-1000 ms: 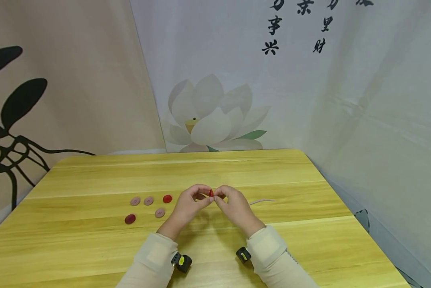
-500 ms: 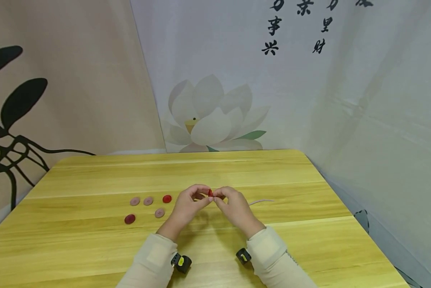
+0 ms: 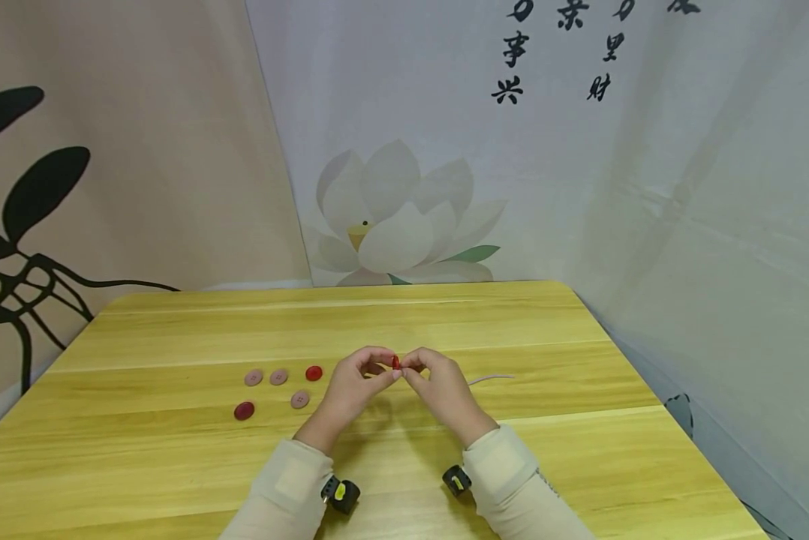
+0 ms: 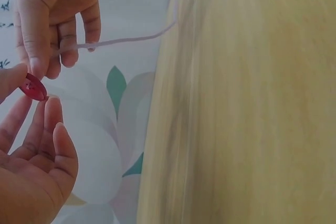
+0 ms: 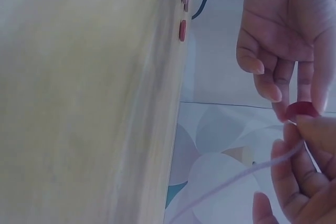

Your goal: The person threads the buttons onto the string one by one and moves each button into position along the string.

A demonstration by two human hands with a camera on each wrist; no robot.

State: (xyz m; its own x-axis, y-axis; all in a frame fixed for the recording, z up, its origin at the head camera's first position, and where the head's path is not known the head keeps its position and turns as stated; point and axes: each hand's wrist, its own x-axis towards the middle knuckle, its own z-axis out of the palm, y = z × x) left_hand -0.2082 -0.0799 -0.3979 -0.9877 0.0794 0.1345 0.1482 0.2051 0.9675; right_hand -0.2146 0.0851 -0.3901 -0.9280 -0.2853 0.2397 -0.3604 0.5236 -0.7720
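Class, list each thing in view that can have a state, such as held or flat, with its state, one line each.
Left hand: pinching the held red button
Right hand: holding the cord
Held red button: raised, tilted on edge
Cord: held, tail loose; whether threaded unclear
Left pink button: flat on the table
Middle pink button: flat
Right pink button: flat
Bright red button: flat
Dark red button: flat
Wrist cameras: both worn

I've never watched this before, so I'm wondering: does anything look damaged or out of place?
Nothing stands out. Five loose buttons lie flat on the table. The left hand pinches a red button; a pale cord trails from the right hand without a visible knot.
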